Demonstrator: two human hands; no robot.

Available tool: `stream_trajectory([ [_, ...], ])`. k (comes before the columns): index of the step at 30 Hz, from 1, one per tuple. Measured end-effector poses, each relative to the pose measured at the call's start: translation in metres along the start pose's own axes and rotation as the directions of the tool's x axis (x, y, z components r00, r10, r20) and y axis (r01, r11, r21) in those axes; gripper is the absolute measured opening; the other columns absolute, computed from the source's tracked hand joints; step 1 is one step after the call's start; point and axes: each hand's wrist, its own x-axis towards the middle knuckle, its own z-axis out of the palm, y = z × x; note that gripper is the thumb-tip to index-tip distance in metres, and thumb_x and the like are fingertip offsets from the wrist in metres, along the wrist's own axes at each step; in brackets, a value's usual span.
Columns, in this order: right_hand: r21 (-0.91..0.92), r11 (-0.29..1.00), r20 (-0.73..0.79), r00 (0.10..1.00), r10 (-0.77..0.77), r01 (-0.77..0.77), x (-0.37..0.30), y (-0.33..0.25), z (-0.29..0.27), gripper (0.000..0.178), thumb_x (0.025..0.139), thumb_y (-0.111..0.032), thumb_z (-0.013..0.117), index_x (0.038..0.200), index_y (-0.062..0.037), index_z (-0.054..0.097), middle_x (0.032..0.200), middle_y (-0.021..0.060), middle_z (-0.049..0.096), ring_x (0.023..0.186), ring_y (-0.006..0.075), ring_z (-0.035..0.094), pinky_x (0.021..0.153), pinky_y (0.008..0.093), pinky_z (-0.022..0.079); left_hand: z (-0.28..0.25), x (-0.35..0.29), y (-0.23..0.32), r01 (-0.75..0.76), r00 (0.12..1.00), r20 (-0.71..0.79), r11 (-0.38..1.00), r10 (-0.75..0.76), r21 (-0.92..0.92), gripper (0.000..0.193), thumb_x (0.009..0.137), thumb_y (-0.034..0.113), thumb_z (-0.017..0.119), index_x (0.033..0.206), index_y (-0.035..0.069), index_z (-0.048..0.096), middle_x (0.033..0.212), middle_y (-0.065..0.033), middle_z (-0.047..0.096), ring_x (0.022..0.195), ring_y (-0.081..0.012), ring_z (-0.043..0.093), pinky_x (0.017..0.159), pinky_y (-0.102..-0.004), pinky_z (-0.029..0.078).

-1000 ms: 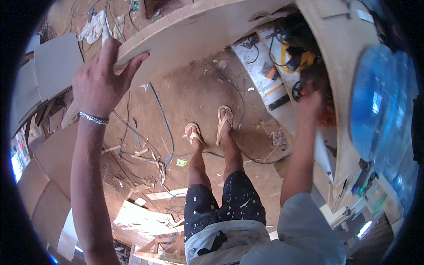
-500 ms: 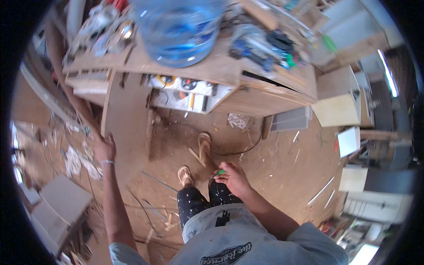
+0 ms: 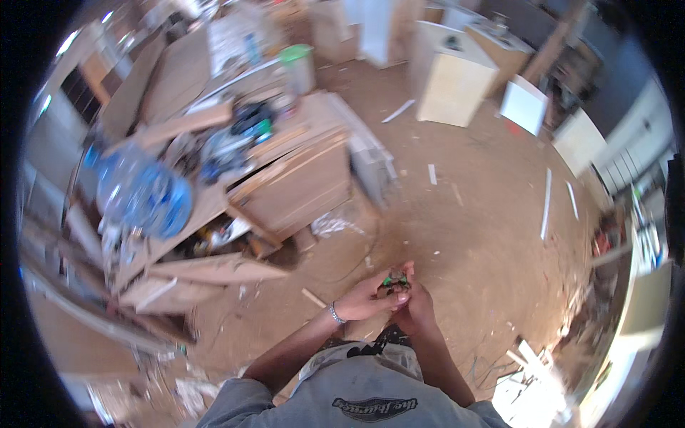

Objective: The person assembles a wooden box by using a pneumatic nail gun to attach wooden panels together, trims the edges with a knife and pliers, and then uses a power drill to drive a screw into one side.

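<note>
My left hand point(image 3: 362, 300), with a bracelet at its wrist, meets my right hand point(image 3: 418, 308) in front of my waist. Between their curled fingers sits a small item with a bright green part point(image 3: 387, 280) and some dark bits beside it. Blur and the fingers hide most of it, so its kind cannot be made out. Both hands are closed around it. Farther left stands the wooden workbench cabinet point(image 3: 300, 187), its door panel point(image 3: 221, 269) swung out below the top.
A large blue water bottle point(image 3: 146, 192) and a green-rimmed bucket point(image 3: 298, 70) stand on and behind the cluttered bench. Pale box cabinets point(image 3: 451, 78) and a white panel point(image 3: 524, 105) are at the far right. Offcut strips point(image 3: 547, 203) lie on the dirt floor.
The view has swung to the right, so the bench now lies left. My left hand has left the door panel and joined my right hand at the small green item.
</note>
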Motion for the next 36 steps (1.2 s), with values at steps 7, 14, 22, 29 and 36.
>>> stream_trajectory([
  [7,-0.711,0.631,-0.219,0.755,-0.618,0.311,-0.038,-0.168,-0.207,0.032,0.102,-0.026,0.053,0.125,-0.0047,0.05,0.081,0.0077,0.062,0.067,0.0188,0.059,0.057,0.0314,0.047,0.172,0.256,-0.03,0.237,0.971,0.078,0.947,-0.225,-0.216,0.052,0.104,0.043,0.05,0.143,0.008,0.049,0.123,-0.0068,0.06,0.108,-0.0156,0.059,0.093,-0.0332,0.05],
  [14,-0.988,-0.026,-0.074,0.606,-0.792,-0.155,-0.112,-0.279,-0.369,0.047,0.086,-0.023,0.068,0.124,-0.0039,0.051,0.114,0.0207,0.058,0.106,0.0414,0.058,0.085,0.0489,0.049,0.328,0.429,-0.089,0.479,0.875,0.163,0.865,-0.456,-0.151,0.055,0.105,0.05,0.041,0.129,0.003,0.057,0.109,-0.006,0.064,0.099,-0.0155,0.063,0.088,-0.0337,0.051],
  [22,-0.945,0.306,-0.313,0.576,-0.756,-0.111,-0.062,-0.387,-0.568,0.042,0.089,-0.029,0.068,0.117,-0.0014,0.055,0.106,0.0215,0.061,0.101,0.0399,0.062,0.085,0.046,0.05,0.423,0.633,-0.115,0.632,0.58,0.485,0.737,-0.654,0.239,0.056,0.105,0.052,0.037,0.122,0.004,0.06,0.116,-0.008,0.066,0.105,-0.0167,0.064,0.093,-0.0317,0.05],
  [29,-0.525,0.849,-0.841,0.187,-0.508,-0.056,-0.147,-0.57,-0.693,0.042,0.096,-0.039,0.064,0.082,0.0011,0.065,0.063,0.01,0.062,0.057,0.0232,0.059,0.063,0.0363,0.049,0.592,0.85,-0.072,0.25,0.193,0.776,0.795,-0.6,0.553,0.065,0.105,0.05,0.042,0.143,-0.002,0.045,0.137,-0.0129,0.057,0.123,-0.0192,0.058,0.102,-0.0332,0.045],
  [36,-0.245,0.561,-0.916,0.002,-0.402,0.791,-0.273,-0.672,-0.803,0.04,0.103,-0.037,0.054,0.093,0.0011,0.063,0.097,0.0142,0.067,0.089,0.0232,0.066,0.079,0.0364,0.053,0.814,1.018,-0.04,-0.07,-0.047,0.859,0.859,-0.51,0.506,0.053,0.108,0.038,0.042,0.144,-0.001,0.043,0.131,-0.0154,0.062,0.123,-0.0202,0.058,0.106,-0.0333,0.043],
])
